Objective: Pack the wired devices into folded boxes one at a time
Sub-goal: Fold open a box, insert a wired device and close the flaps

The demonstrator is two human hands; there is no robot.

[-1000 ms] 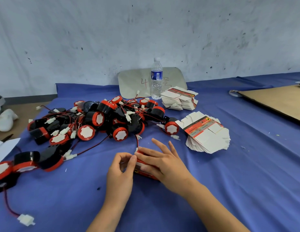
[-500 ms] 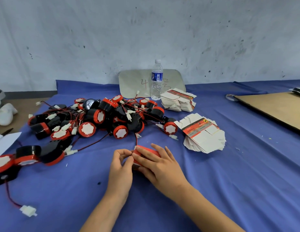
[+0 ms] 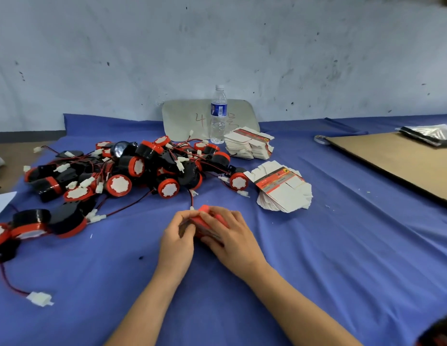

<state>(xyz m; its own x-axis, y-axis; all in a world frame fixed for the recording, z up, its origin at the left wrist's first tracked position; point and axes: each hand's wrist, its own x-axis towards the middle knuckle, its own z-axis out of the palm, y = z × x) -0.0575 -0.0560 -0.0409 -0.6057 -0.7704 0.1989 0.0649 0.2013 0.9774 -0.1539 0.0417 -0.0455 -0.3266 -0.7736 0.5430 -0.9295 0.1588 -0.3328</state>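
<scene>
Red box (image 3: 209,219) lies between the hands: left hand (image 3: 177,237) pinches its left end, right hand (image 3: 232,239) curls over its top.

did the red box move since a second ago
Yes. The red box has shifted toward the device pile: its far edge now reaches the white connector, which it lay short of earlier.

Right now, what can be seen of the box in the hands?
The box is small, red, apparently thin card, mostly hidden. It is held low on the blue cloth. The left hand pinches its left end; the right hand curls over its top. A red-black wire runs from its far end toward the pile.
</scene>
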